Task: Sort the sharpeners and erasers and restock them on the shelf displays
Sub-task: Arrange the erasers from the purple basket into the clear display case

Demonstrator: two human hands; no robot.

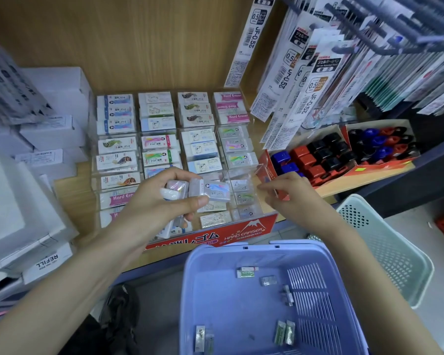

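Several wrapped erasers are held in the left hand at frame centre. Fingers and thumb are curled round them, above the front rows of the clear eraser display. The right hand, centre right, has its fingertips drawn together at the display's front right compartment; whether it pinches anything cannot be told. The display's compartments hold rows of stocked erasers. Right of it, two red cardboard trays hold sharpeners in blue, red and black. A purple basket at lower centre contains a few loose erasers. A pale green basket stands just beside it at right. White boxes are stacked at left; hanging refill packs fill the upper right
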